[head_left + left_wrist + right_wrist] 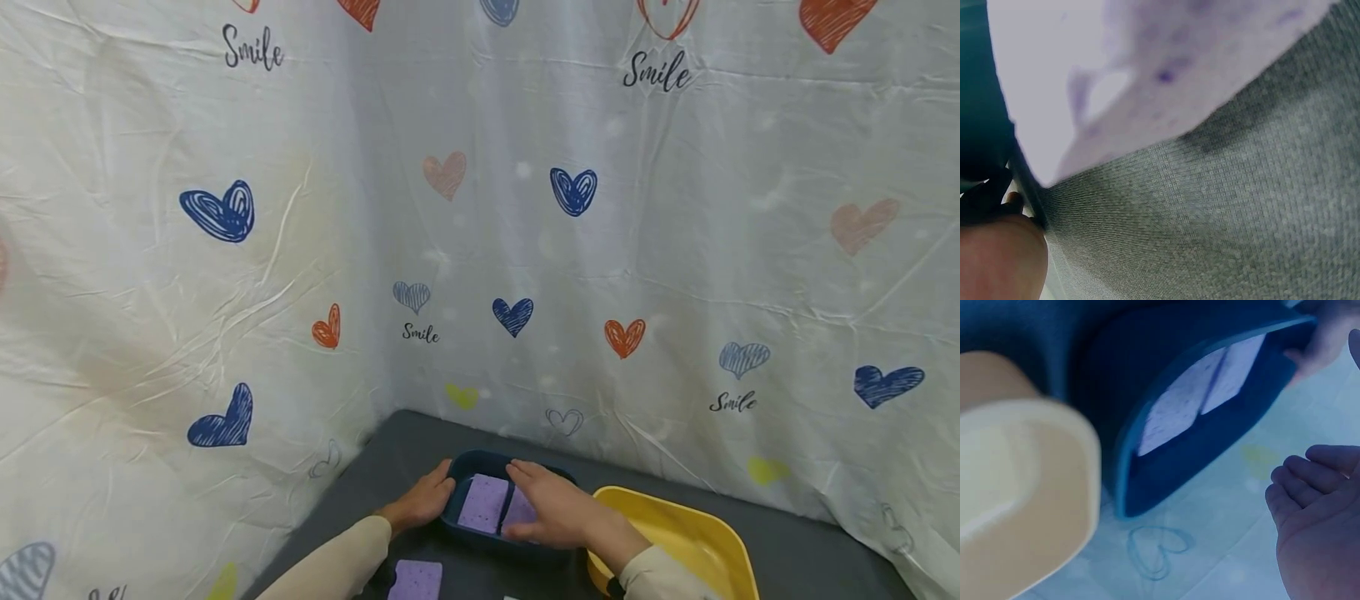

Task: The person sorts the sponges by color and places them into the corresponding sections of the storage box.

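Observation:
A dark blue bin (510,546) stands on the dark table. Two speckled purple sponges lie side by side in it, the left sponge (482,502) in plain sight and the right sponge (519,510) partly covered by my right hand (555,508). That hand is held over the bin with its fingers extended, and nothing is seen in its palm (1325,519). My left hand (425,500) holds the bin's left side at the rim. Nearer to me, a third purple sponge (416,579) rests on the table, showing large and blurred in the left wrist view.
To the right of the blue bin stands a yellow bin (675,500), partly behind my right forearm. A white curtain (480,250) printed with hearts and lettering hangs behind the table and on the left. A small white thing (512,597) shows at the bottom edge.

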`<state>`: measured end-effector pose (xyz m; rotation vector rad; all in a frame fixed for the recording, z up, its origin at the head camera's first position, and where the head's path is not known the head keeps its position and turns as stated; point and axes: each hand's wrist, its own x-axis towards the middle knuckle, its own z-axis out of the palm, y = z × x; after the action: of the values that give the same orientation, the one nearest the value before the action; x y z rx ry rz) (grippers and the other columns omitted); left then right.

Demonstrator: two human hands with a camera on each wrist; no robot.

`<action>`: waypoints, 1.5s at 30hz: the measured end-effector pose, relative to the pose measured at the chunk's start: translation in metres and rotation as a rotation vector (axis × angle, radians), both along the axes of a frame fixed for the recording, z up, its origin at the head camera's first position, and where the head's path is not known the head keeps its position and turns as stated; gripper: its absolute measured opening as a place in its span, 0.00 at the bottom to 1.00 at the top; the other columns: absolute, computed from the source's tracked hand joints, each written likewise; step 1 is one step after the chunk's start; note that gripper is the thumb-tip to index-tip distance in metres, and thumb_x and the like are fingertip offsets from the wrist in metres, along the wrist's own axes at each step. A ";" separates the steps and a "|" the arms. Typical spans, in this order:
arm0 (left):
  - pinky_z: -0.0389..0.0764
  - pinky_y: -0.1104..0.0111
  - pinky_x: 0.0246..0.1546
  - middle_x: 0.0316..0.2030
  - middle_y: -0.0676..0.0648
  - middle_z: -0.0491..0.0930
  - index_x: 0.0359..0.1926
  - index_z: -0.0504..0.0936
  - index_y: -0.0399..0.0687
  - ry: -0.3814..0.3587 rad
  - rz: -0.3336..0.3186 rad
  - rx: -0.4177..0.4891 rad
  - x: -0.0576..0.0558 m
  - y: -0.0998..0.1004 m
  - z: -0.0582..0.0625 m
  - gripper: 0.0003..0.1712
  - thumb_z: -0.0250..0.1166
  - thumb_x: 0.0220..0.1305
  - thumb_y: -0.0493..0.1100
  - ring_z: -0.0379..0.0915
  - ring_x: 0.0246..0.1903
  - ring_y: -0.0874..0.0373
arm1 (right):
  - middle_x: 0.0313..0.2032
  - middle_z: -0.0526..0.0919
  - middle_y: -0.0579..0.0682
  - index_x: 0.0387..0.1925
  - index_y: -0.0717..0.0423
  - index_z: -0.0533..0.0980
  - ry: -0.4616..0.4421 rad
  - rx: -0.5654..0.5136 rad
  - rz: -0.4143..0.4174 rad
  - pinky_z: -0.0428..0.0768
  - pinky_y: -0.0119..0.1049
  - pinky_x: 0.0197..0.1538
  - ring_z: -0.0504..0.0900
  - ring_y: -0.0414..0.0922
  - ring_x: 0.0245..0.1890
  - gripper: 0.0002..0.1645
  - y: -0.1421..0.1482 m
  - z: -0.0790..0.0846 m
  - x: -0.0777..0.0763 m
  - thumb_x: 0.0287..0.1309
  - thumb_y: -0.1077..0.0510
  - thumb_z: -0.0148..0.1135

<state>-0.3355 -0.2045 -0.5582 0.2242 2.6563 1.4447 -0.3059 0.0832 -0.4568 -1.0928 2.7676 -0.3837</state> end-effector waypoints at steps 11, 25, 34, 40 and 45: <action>0.70 0.32 0.69 0.67 0.37 0.78 0.76 0.68 0.43 0.004 -0.005 -0.026 -0.001 -0.002 0.001 0.25 0.46 0.85 0.44 0.74 0.63 0.40 | 0.84 0.65 0.51 0.85 0.54 0.61 0.047 -0.009 0.123 0.68 0.49 0.82 0.66 0.48 0.83 0.57 -0.023 0.011 0.021 0.69 0.30 0.70; 0.69 0.32 0.70 0.67 0.36 0.77 0.75 0.68 0.40 0.024 -0.018 -0.027 -0.001 -0.003 -0.001 0.25 0.46 0.84 0.42 0.74 0.63 0.39 | 0.82 0.68 0.52 0.84 0.56 0.63 0.068 -0.012 0.260 0.74 0.45 0.78 0.71 0.46 0.80 0.56 -0.049 -0.003 0.035 0.69 0.29 0.69; 0.64 0.32 0.76 0.76 0.32 0.71 0.78 0.66 0.37 0.060 -0.011 -0.060 0.000 -0.001 0.000 0.29 0.47 0.83 0.41 0.68 0.74 0.32 | 0.81 0.71 0.50 0.83 0.58 0.65 0.068 -0.016 0.376 0.76 0.37 0.76 0.73 0.41 0.77 0.54 -0.068 -0.019 0.045 0.69 0.33 0.72; 0.67 0.34 0.74 0.73 0.33 0.75 0.77 0.69 0.38 0.088 -0.023 -0.062 -0.002 -0.002 -0.003 0.27 0.46 0.83 0.40 0.70 0.73 0.32 | 0.81 0.69 0.44 0.84 0.54 0.64 -0.039 0.033 0.364 0.73 0.36 0.77 0.70 0.38 0.79 0.51 -0.079 -0.039 0.044 0.71 0.36 0.72; 0.67 0.32 0.73 0.72 0.33 0.75 0.77 0.68 0.38 0.074 -0.025 -0.027 -0.002 -0.002 -0.004 0.27 0.47 0.84 0.41 0.71 0.72 0.33 | 0.78 0.74 0.46 0.81 0.56 0.67 -0.016 0.010 0.412 0.74 0.35 0.77 0.73 0.38 0.76 0.44 -0.086 -0.059 0.045 0.78 0.35 0.63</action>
<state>-0.3372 -0.2065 -0.5627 0.3131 2.7191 1.4198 -0.2608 -0.0031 -0.5158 -1.5994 2.4371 -0.3206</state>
